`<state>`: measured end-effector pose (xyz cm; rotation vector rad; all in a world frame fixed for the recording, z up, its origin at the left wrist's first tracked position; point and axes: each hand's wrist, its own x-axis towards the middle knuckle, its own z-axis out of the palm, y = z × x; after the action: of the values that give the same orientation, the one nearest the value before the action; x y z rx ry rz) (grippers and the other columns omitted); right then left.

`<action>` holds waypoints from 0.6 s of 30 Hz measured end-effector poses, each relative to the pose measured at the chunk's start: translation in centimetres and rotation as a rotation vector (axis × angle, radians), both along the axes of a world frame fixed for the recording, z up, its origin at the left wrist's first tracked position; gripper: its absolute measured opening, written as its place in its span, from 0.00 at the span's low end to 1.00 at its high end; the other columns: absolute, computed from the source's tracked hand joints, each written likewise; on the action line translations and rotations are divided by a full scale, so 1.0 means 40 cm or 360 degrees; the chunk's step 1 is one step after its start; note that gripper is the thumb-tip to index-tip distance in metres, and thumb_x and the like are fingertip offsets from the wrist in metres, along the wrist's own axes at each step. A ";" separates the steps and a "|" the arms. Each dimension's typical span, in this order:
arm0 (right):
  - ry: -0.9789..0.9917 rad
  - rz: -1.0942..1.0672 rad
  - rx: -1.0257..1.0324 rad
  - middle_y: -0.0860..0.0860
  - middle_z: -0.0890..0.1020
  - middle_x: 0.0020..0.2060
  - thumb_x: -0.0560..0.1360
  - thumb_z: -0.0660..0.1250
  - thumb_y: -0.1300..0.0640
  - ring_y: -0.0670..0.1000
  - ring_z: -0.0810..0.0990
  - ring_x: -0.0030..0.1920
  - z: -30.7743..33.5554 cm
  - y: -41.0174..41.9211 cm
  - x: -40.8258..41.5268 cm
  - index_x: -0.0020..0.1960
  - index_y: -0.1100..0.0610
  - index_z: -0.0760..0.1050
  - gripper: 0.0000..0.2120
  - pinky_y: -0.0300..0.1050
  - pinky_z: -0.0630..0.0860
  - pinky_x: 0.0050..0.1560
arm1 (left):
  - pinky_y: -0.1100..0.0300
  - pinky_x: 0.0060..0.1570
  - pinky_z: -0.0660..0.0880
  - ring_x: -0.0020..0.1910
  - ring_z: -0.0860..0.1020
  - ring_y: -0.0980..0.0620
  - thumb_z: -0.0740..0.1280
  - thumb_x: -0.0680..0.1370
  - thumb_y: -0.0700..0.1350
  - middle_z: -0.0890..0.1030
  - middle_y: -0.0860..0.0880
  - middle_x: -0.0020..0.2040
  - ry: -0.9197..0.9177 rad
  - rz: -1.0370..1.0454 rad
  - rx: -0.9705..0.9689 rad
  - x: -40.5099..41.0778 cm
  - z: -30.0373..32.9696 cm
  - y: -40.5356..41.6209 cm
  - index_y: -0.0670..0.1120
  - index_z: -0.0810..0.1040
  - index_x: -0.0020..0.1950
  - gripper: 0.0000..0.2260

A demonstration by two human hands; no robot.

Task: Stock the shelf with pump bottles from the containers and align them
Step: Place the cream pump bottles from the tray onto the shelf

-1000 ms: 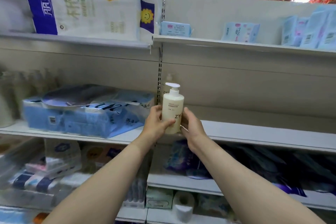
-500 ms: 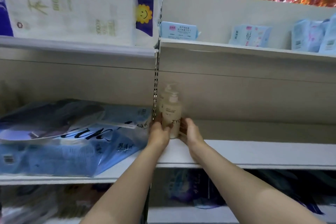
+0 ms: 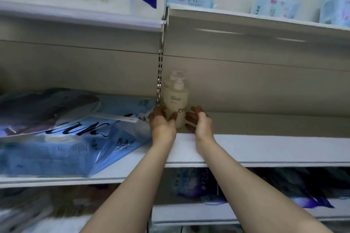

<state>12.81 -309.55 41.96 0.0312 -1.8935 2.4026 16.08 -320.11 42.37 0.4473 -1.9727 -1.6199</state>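
Between both hands' fingers (image 3: 191, 114) stands the pump bottle (image 3: 176, 104), left gripping, right released.

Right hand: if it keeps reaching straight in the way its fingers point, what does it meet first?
Probably the shelf's back panel; the right hand sits beside the front pump bottle, though depth is unclear.
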 end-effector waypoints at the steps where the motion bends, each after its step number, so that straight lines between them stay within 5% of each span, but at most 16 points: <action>1: 0.0011 0.0009 0.0000 0.48 0.87 0.42 0.82 0.60 0.50 0.47 0.85 0.45 0.000 0.001 0.002 0.50 0.51 0.81 0.12 0.41 0.78 0.41 | 0.60 0.55 0.71 0.59 0.76 0.47 0.70 0.77 0.42 0.77 0.44 0.62 0.0007 -0.0004 0.0004 0.001 -0.001 0.001 0.45 0.74 0.65 0.17; 7: 0.0043 0.0116 0.0029 0.48 0.85 0.49 0.83 0.58 0.48 0.45 0.82 0.50 0.004 0.000 0.011 0.55 0.51 0.79 0.12 0.42 0.77 0.45 | 0.51 0.65 0.73 0.63 0.76 0.46 0.70 0.78 0.47 0.78 0.48 0.64 -0.0048 -0.0058 0.0033 -0.002 -0.001 0.003 0.49 0.75 0.67 0.18; 18: 0.0090 0.0097 0.0100 0.49 0.84 0.55 0.81 0.60 0.46 0.47 0.81 0.56 -0.001 -0.009 0.008 0.52 0.46 0.79 0.09 0.51 0.78 0.60 | 0.55 0.59 0.74 0.59 0.78 0.44 0.63 0.80 0.58 0.80 0.48 0.59 -0.0136 -0.0062 -0.0015 -0.015 -0.009 0.005 0.51 0.75 0.67 0.19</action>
<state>13.11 -309.89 41.92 0.1613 -1.9697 2.3526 15.46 -319.91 42.01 0.4845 -2.0626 -1.6398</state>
